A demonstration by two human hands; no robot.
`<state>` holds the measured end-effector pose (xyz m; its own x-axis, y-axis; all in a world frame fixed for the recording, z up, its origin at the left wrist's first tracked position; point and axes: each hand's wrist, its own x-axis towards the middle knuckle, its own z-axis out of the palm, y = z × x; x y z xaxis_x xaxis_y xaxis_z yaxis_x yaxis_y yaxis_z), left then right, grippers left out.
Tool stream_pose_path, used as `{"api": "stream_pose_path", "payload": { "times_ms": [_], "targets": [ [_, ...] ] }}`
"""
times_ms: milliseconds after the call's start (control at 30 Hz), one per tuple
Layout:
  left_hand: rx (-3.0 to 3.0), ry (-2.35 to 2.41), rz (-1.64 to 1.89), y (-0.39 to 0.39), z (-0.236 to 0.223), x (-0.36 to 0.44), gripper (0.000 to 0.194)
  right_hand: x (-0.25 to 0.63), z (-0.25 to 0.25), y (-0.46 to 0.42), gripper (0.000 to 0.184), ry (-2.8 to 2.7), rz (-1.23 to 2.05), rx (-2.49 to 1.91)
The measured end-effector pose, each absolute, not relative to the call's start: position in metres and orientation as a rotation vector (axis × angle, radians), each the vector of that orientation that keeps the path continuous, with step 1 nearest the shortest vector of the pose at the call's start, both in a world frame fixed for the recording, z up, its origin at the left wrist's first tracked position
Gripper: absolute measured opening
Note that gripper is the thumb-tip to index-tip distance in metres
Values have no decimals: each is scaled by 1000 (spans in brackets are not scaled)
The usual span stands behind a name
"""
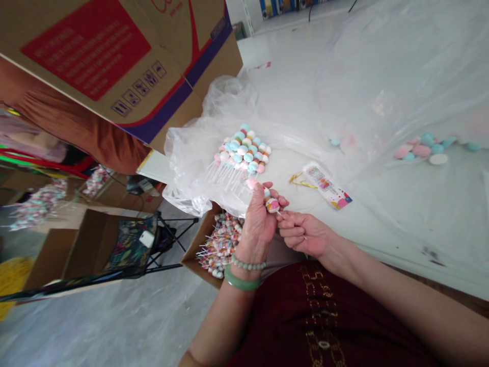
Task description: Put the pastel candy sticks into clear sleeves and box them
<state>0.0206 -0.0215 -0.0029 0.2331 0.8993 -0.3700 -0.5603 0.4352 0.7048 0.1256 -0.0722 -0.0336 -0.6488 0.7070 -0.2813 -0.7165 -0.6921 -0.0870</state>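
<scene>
A large cardboard box (114, 66) fills the upper left, printed with a red panel (86, 48) of pale text too blurred to read and a row of handling pictograms (139, 89). Below it, clear plastic sheeting (198, 173) lies over a white worktop (439, 204). An open carton of lollipops (217, 244) sits just below the sheeting, near the hands. On the sheeting rests a neat cluster of pastel blue, pink, white and orange lollipops (242, 150), sticks splayed toward the hands. Further right lie a colourful printed packet (327, 186), its small writing illegible, and gold twist ties (301, 181). The person's dark red top (317, 316) bears unreadable gold lettering. The left hand (257, 224), wearing a jade bangle (241, 280) and a beaded bracelet (248, 264), is clenched around a striped lollipop (272, 205) and a pink one (251, 183). The right hand (303, 234) appears to pinch a thin stick (281, 216) beside them, though the view there is poor.
</scene>
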Motion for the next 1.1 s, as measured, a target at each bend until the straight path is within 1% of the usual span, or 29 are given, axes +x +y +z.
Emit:
{"api": "stream_pose_path", "payload": {
  "times_ms": [100, 267, 333, 433, 533, 600, 667, 733, 767, 833, 900, 933, 1000, 1100],
  "targets": [
    [441, 884, 1001, -14, -3, 15, 32, 130, -34, -73, 8, -7, 2245, -434],
    [445, 979, 1090, -4, -4, 6, 11, 140, -36, -73, 12, -131, 2114, -626],
    [484, 1011, 1111, -6, -3, 7, 11, 139, -36, -73, 14, -180, 2077, -693],
    [532, 1019, 1102, -15, -2, 14, 16, 133, -35, -74, 11, -387, 1875, -924],
    [511, 1011, 1071, -23, -1, 23, 22, 128, -34, -78, 11, -767, 1479, -1206],
    [460, 1013, 1023, -27, 0, 27, 30, 130, -33, -82, 13, -997, 1246, -1306],
    [418, 1010, 967, -28, 2, 29, 40, 134, -34, -84, 15, -1080, 1182, -1331],
    [401, 1001, 937, -29, 5, 30, 48, 139, -34, -86, 16, -1062, 1244, -1317],
    [401, 1000, 945, -29, 7, 30, 49, 141, -34, -86, 16, -1054, 1280, -1304],
    [406, 1015, 996, -29, 10, 32, 41, 143, -33, -87, 17, -1081, 1337, -1281],
    [418, 1061, 1083, -28, 11, 34, 25, 144, -31, -89, 19, -1169, 1352, -1289],
    [429, 1092, 1131, -29, 11, 36, 19, 145, -30, -90, 20, -1243, 1307, -1317],
    [465, 1147, 1198, -30, 10, 39, 14, 146, -29, -95, 22, -1444, 1064, -1424],
    [509, 1197, 1217, -33, 9, 39, 16, 148, -31, -102, 22, -1748, 553, -1546]
  ]
}}
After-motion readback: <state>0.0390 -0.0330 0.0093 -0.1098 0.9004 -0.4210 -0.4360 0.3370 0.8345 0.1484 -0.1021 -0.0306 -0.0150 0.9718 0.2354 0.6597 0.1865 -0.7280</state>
